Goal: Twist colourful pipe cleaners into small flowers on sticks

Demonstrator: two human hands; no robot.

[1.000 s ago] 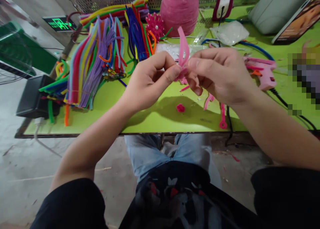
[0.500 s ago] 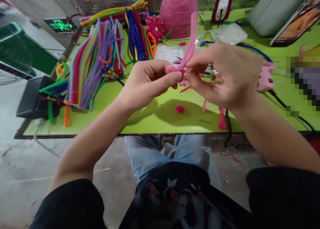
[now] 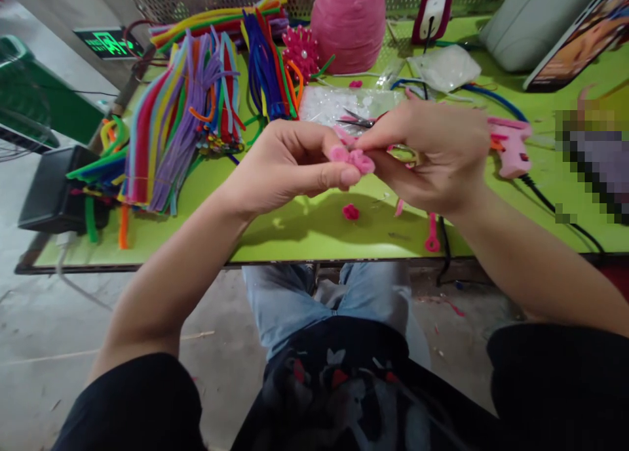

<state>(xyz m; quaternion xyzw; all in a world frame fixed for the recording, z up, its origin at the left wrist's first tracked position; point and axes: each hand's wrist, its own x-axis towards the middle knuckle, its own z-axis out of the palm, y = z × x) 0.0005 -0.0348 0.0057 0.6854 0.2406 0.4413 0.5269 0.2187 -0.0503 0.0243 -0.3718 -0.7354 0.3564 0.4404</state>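
Thumb and fingers of my left hand (image 3: 289, 162) are closed on a light pink pipe cleaner (image 3: 362, 162), which is bent into small loops like petals. My right hand (image 3: 432, 153) pinches the same pipe cleaner from the right, and its fingers hide part of the strand. Behind the hands, scissors (image 3: 358, 120) lie on the green table (image 3: 295, 241) with their blades showing. Below the loops sits a small dark pink flower (image 3: 350, 212). A pink strip with a ring end (image 3: 432, 241) rests near the front edge.
Bundles of coloured pipe cleaners (image 3: 162, 123) fill the left side, next to a black box (image 3: 52, 189). At the back stand a pink wrapped cone (image 3: 348, 28) and a beaded pink flower (image 3: 301, 52). A pink glue gun (image 3: 514, 148) with its cord lies right.
The long free end of the pipe cleaner, upright before, no longer stands above the hands. The looped part has turned and now shows several petals. My right hand has shifted slightly left.
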